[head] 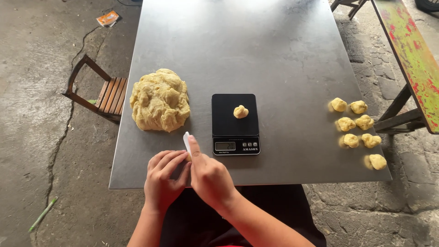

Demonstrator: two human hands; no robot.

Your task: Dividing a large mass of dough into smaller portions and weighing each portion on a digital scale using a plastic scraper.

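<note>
A big lump of yellow dough lies on the steel table at the left. In the middle stands a black digital scale with a small dough piece on its platform. My right hand grips a white scraper near the table's front edge, its blade pointing up toward the big lump. My left hand is cupped against the scraper, fingers curled around something small that is mostly hidden. Several portioned dough balls sit in two rows at the right edge.
A wooden folding chair stands left of the table. A painted green and red bench runs along the right. An orange packet and a green stick lie on the cracked concrete floor.
</note>
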